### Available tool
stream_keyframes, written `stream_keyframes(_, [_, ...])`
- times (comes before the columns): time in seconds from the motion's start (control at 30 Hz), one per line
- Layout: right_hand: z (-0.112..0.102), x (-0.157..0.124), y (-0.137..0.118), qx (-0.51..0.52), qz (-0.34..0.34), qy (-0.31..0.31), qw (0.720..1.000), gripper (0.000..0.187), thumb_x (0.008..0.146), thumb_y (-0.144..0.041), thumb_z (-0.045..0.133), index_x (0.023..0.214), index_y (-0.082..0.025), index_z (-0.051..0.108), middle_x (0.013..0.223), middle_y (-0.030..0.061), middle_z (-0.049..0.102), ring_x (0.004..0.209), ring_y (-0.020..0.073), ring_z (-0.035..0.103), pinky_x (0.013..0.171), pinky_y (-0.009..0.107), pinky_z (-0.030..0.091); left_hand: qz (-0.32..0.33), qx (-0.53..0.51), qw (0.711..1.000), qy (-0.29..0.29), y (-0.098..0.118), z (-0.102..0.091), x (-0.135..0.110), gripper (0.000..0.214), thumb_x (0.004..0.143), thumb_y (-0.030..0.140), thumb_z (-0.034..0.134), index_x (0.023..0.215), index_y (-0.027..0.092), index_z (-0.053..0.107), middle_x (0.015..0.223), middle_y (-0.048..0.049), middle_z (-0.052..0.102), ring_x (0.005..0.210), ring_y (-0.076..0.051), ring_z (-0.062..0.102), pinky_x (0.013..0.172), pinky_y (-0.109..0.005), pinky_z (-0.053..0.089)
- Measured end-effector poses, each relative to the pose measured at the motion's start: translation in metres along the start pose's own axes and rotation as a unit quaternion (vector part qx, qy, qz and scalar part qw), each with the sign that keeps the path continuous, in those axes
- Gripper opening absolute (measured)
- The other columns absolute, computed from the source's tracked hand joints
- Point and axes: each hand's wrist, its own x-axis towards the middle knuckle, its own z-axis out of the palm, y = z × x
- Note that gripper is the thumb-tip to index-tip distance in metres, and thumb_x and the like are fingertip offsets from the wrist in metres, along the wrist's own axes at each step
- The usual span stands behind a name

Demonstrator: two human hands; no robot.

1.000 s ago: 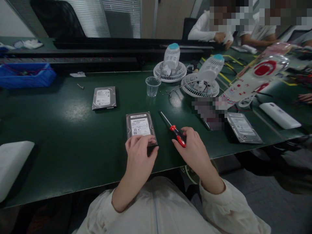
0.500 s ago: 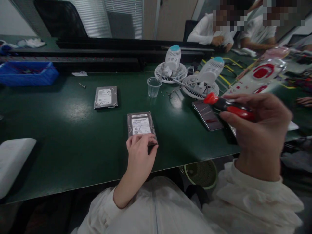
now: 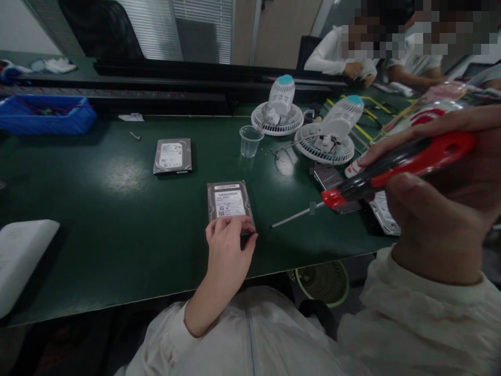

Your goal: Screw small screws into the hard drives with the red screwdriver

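My left hand (image 3: 229,243) grips the near end of a hard drive (image 3: 229,201), which lies label up on the green table near its front edge. The thumb is at the right corner and the fingers cover the lower part of the label. Raised on the right, my right hand (image 3: 442,193) is closed around the red and black handle of a screwdriver (image 3: 399,167). Its thin shaft points left and down, the tip a little to the right of the drive and apart from it. A second hard drive (image 3: 172,155) lies farther back to the left.
A clear plastic cup (image 3: 250,142) stands behind the drive, with small screws beside it. Two white fan parts (image 3: 279,115) sit at the back right. A phone (image 3: 329,177) lies under the right hand. At left are a blue bin (image 3: 47,116) and a white box (image 3: 25,261). Co-workers sit far right.
The screwdriver has swung round from pointing up and away to pointing left and down, and my right hand has moved right and nearer. My left hand stays on the hard drive.
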Motion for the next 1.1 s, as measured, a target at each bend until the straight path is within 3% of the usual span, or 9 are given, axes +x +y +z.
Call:
stream_keyframes(0.13, [0.014,-0.006,-0.007,0.019,-0.049,-0.079,0.996,0.054,0.072,-0.017,0.089,0.122,-0.029,0.074,0.095,0.0040,0.074,0.077,0.0220,0.075,0.056,0.033,0.060,0.001,-0.001,1.000,0.002,0.000,0.000,0.000,0.035,0.086,0.002,0.080,0.108,0.025,0.065,0.097,0.0023,0.082,0.104,-0.029,0.068,0.100,-0.047,0.041])
stream_keyframes(0.3, [0.023,-0.005,-0.011,0.048,-0.058,-0.153,0.985,0.059,0.072,-0.005,0.085,0.125,-0.027,0.070,0.099,0.0031,0.075,0.080,0.0208,0.076,0.060,0.032,0.063,0.004,0.002,1.000,0.002,0.000,0.000,0.000,0.033,0.087,0.003,0.080,0.106,0.025,0.066,0.097,0.0012,0.082,0.103,-0.030,0.068,0.099,-0.047,0.041])
stream_keyframes(0.57, [0.028,-0.011,-0.013,0.018,-0.023,-0.187,0.982,0.057,0.077,-0.009,0.084,0.126,-0.032,0.066,0.103,0.0016,0.072,0.079,0.0193,0.075,0.058,0.031,0.063,-0.004,0.003,1.000,-0.008,0.001,-0.001,0.000,0.028,0.089,0.005,0.076,0.104,0.026,0.068,0.097,0.0004,0.082,0.104,-0.030,0.069,0.099,-0.047,0.043])
stream_keyframes(0.8, [0.029,-0.009,-0.017,0.005,-0.030,-0.217,0.976,0.055,0.082,-0.009,0.084,0.129,-0.028,0.063,0.106,0.0029,0.069,0.087,0.0180,0.074,0.066,0.029,0.063,-0.011,0.008,1.000,-0.008,0.002,-0.001,0.001,0.028,0.088,0.005,0.077,0.104,0.026,0.069,0.095,0.0003,0.083,0.104,-0.030,0.069,0.100,-0.048,0.043])
stream_keyframes(0.97, [0.028,-0.001,-0.021,-0.045,-0.068,-0.237,0.968,0.062,0.084,-0.018,0.087,0.137,-0.032,0.059,0.112,0.0027,0.069,0.090,0.0196,0.075,0.070,0.033,0.062,-0.008,0.009,1.000,-0.004,0.002,-0.001,0.001,0.028,0.088,0.006,0.078,0.105,0.026,0.069,0.095,0.0006,0.083,0.103,-0.030,0.069,0.100,-0.048,0.044])
stream_keyframes(1.1, [0.033,0.012,-0.028,-0.112,-0.141,-0.276,0.944,0.042,0.089,-0.030,0.084,0.126,-0.027,0.063,0.106,0.0050,0.076,0.083,0.0212,0.074,0.068,0.035,0.059,-0.003,0.009,1.000,-0.004,0.002,-0.001,0.001,0.029,0.088,0.005,0.077,0.105,0.027,0.068,0.095,0.0003,0.083,0.103,-0.030,0.070,0.099,-0.048,0.044])
